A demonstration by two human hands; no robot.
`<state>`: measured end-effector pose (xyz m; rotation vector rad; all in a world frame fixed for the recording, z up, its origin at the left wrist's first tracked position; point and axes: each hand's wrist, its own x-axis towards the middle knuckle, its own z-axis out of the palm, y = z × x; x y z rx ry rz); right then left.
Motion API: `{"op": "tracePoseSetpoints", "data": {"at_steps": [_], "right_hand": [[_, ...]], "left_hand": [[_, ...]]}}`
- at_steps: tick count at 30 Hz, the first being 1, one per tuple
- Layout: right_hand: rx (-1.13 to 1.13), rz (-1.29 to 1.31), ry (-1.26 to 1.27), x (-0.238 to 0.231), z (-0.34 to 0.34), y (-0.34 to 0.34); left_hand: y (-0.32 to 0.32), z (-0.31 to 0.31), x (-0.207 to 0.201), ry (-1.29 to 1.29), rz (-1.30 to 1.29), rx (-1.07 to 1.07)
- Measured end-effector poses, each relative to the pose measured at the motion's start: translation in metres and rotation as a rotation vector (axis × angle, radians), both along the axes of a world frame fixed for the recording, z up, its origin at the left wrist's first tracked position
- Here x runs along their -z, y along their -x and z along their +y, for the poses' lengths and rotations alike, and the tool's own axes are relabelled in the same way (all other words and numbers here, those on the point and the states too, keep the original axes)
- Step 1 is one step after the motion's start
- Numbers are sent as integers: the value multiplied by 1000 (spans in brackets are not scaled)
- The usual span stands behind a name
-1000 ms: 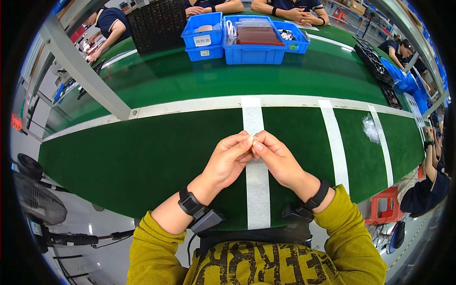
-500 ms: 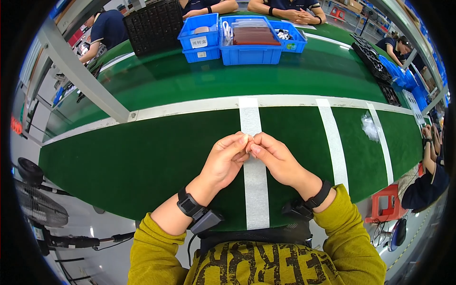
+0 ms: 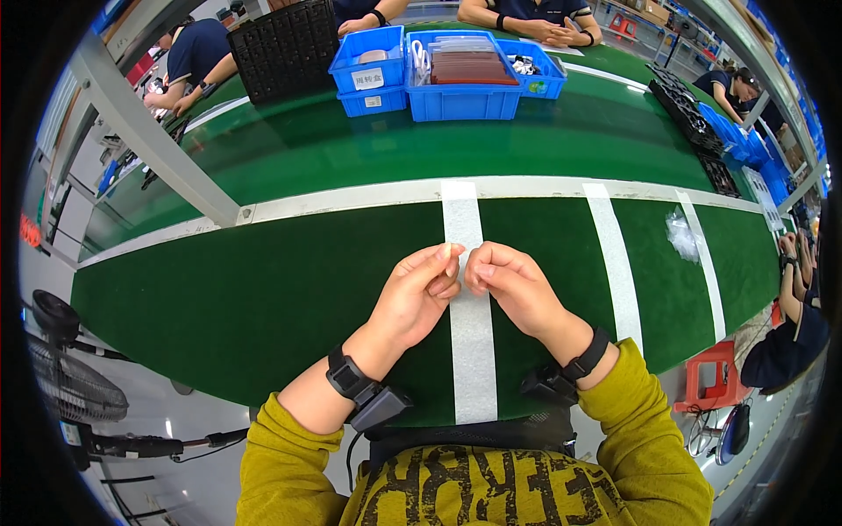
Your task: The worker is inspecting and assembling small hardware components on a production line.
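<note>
Both my hands are held over the white strip (image 3: 475,368) that crosses the green tabletop (image 3: 263,307). The thumb and forefinger of my left hand (image 3: 418,294) are pinched together, and anything between them is too small to name. Just right of it, a narrow gap away, my right hand (image 3: 517,289) is closed with its fingers curled in. Its fingertips are turned inward, so what they may hold is hidden. A black band with a dark box sits on each wrist.
Blue bins (image 3: 465,101) stand beyond the white rail (image 3: 351,197), one holding brown sheets. A crumpled clear plastic bag (image 3: 682,235) lies at the right. A grey post (image 3: 153,131) rises at the left. Other people sit around the far bench; a fan (image 3: 74,377) stands left.
My hands, whose fingertips met before, have come slightly apart, the right one shifting right with its fingers curling in. At the far left, a co-worker's arms have moved.
</note>
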<state>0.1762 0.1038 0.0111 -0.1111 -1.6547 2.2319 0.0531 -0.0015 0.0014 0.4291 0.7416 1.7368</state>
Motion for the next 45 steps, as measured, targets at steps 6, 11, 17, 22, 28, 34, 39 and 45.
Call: {"op": "tracePoseSetpoints", "data": {"at_steps": [6,11,17,22,28,34,39,45], "right_hand": [[-3,-93,-57,-6,8,-6],[-2,-243,-246,-15,25,-11],[-47,-412,-584,-24,36,-20],[-75,-474,-682,-30,35,-24],[-182,-525,-1150,-55,9,-66],[-272,-1001,-1437,-79,-8,-156],[-430,-1310,-1602,-63,-33,-194],[-470,-1006,-1456,-79,-21,-162]], "left_hand": [[2,1,-1,-54,-58,52],[3,4,-4,-22,-108,-73],[12,5,4,-4,-47,-111],[14,5,4,-9,4,-48],[12,5,6,-64,-70,18],[14,3,7,-73,-43,-18],[12,5,2,-29,-83,-67],[15,3,8,-152,-175,-11]]}}
